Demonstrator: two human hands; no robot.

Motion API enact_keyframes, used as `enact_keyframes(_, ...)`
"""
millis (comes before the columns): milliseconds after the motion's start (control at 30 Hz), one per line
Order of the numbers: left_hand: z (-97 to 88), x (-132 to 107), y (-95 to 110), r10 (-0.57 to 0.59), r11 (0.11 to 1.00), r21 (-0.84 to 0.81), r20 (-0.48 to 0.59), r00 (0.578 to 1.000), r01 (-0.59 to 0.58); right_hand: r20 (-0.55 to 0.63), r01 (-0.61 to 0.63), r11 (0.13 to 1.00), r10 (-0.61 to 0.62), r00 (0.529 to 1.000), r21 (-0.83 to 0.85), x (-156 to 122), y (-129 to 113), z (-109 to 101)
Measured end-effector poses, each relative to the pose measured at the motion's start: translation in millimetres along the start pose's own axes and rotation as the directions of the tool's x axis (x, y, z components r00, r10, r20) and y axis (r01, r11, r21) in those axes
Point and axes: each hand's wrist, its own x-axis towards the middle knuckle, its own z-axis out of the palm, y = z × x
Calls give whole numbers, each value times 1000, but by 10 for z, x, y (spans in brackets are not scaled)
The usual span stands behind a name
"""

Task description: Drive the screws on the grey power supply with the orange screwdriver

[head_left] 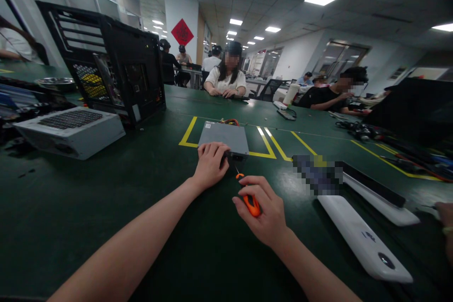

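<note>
A flat grey power supply unit (228, 137) lies on the green table in front of me, with coloured cables (230, 122) at its far side. My left hand (209, 165) grips its near left edge, fingers on top and thumb at the front face. In my right hand (267, 210) is a screwdriver (253, 206) with an orange and black handle. Its thin shaft points toward the unit's near face, close to the socket end; whether the tip touches it I cannot tell. Part of the near face is hidden behind my left hand.
A black computer case (139, 71) stands at the left, with a second power supply (76, 132) before it. Yellow tape (271, 144) marks the table. White devices (364, 236) lie at the right, beside a pixelated patch. A person (226, 75) sits opposite.
</note>
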Motion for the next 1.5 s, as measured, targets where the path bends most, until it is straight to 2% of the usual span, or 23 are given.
enact_keyframes(100,4,1,0,-3,1000,8,0,1000,3,-1,50,996,-50,999,-79,8,-4,3)
enact_keyframes(267,6,3,6,-9,1000,18,-2,1000,9,-39,-76,996,78,996,40,8,9,15)
enact_keyframes(433,-4,4,10,4,1000,17,8,1000,-4,6,34,998,-34,999,-48,8,13,-1)
enact_keyframes(633,-20,10,8,20,1000,24,18,1000,-21,-74,-63,997,66,995,38,9,20,4)
enact_keyframes(767,-34,19,11,73,996,44,27,997,-74,-49,10,997,-13,999,-78,15,9,-4)
enact_keyframes(833,-38,25,13,75,996,45,35,997,-77,-46,-1,996,-3,999,-93,17,13,-3)
enact_keyframes(967,-41,38,23,55,997,43,34,998,-56,-78,-95,995,97,992,33,7,32,17)
enact_keyframes(1033,-43,43,31,49,998,42,29,998,-50,-69,-72,997,74,995,38,5,28,16)
enact_keyframes(1167,-57,54,48,42,998,39,29,999,-43,-19,-14,998,13,1000,-60,21,8,-13)
enact_keyframes(1333,-71,61,51,40,999,33,24,999,-41,-36,-100,993,102,994,56,20,22,-22)
enact_keyframes(1500,-70,49,29,53,998,22,36,998,-53,14,-8,1000,8,1000,-8,-7,27,-36)
